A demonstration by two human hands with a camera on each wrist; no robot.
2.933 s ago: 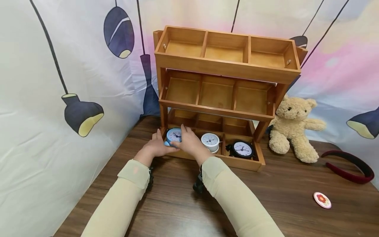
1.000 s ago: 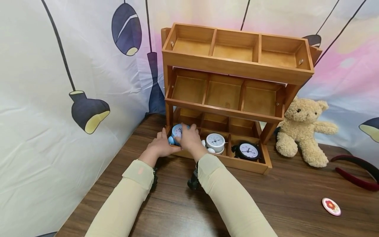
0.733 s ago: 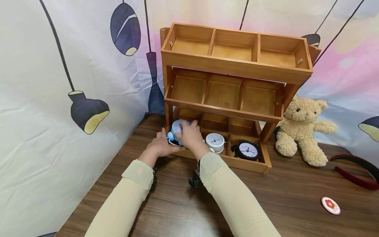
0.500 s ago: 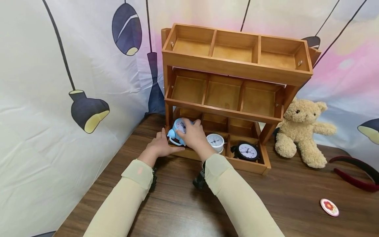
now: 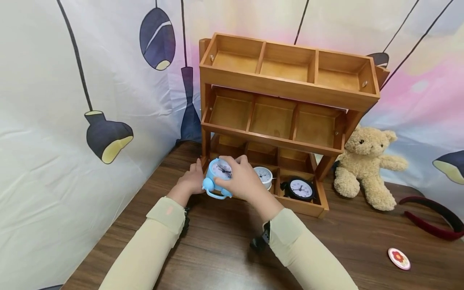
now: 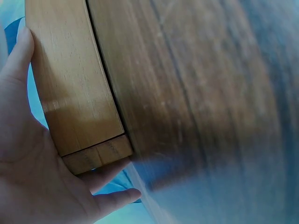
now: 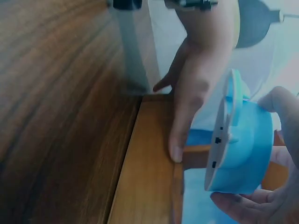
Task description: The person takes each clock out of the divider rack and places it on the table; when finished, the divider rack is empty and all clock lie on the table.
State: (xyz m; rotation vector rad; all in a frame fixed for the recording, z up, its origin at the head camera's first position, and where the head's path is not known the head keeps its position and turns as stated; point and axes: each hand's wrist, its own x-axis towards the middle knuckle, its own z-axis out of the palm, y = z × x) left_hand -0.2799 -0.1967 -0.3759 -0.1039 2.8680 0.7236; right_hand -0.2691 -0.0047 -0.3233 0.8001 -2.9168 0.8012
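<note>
A light-blue twin-bell alarm clock [image 5: 219,170] is pinched in my right hand [image 5: 247,182], thumb on the near side and fingers over the far side. In the head view the clock overlaps the front rim of the bottom left compartment, bells and handle towards me. The right wrist view shows the clock's blue side [image 7: 250,144] raised above the rim. My left hand [image 5: 191,180] rests against the front left corner of the wooden rack [image 5: 290,92]. Its straight thumb lies along the front board [image 6: 77,74], other fingers past the end; the clock partly hides the thumb in the head view.
A white alarm clock [image 5: 264,175] lies in the bottom middle compartment, partly behind my right hand. A black alarm clock [image 5: 299,189] lies in the right one. Beyond the rack's right end are a teddy bear [image 5: 369,161], a dark red headband [image 5: 431,225] and a flower badge [image 5: 398,258].
My right hand has lifted the blue clock out of the bottom left compartment and brought it forward over the front rim. My left hand has stayed at the rack's corner.
</note>
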